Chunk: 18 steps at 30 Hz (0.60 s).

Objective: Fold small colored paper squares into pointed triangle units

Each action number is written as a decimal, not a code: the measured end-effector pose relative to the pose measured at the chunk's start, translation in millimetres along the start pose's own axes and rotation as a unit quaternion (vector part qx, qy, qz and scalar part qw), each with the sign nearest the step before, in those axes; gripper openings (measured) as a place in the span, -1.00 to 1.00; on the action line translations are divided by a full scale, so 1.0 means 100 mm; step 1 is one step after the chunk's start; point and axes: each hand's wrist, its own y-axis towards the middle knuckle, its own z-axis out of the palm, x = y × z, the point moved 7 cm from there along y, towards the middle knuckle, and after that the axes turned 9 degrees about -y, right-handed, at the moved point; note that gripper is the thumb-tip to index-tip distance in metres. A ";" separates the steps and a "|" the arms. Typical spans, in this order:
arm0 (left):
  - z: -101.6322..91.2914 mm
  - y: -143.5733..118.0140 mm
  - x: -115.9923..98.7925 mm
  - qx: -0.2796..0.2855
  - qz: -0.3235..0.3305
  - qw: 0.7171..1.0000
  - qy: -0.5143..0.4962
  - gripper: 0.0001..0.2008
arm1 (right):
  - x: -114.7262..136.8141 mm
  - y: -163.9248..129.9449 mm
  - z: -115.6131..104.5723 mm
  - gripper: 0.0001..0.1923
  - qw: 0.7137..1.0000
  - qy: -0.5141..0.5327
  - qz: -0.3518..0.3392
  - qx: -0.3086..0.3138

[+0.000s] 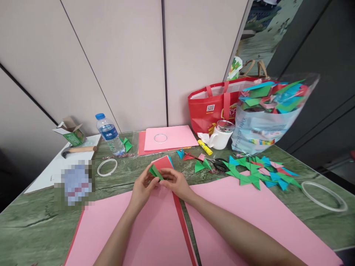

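Between the fingers of both hands is a small folded green paper piece [156, 172]. My left hand [143, 186] pinches it from the left side, and my right hand [176, 183] grips it from the right with thumb and fingertips. Just behind the hands lies a stack of small red paper sheets [163, 162] with a blue edge showing. Under my wrists spread large pink paper sheets [155, 229], with red paper along their edges. To the right of my hands sits a heap of folded green, blue and pink paper pieces [256, 170].
Black-handled scissors [220, 164], a yellow glue stick [205, 147] and a white mug [221, 137] stand or lie behind right. A clear bag of folded paper [257, 125] leans near a red bag [205, 114]. Leftward are a water bottle [110, 136], a hammer [79, 149] and a white ring [107, 167].
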 end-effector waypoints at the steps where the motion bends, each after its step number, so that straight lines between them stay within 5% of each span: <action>1: 0.00 0.00 0.00 -0.002 0.001 1.000 0.001 -0.38 | 0.00 0.00 0.00 -0.59 1.000 0.003 0.001 0.001; 13: -0.03 0.02 0.06 0.008 -0.028 0.996 -0.079 -0.33 | 0.06 0.00 -0.19 -0.70 0.986 -0.116 -0.043 -0.112; 18: -0.02 0.01 0.10 0.023 -0.053 0.992 -0.112 -0.30 | 0.02 0.02 -0.15 -0.74 0.994 -0.051 -0.045 -0.087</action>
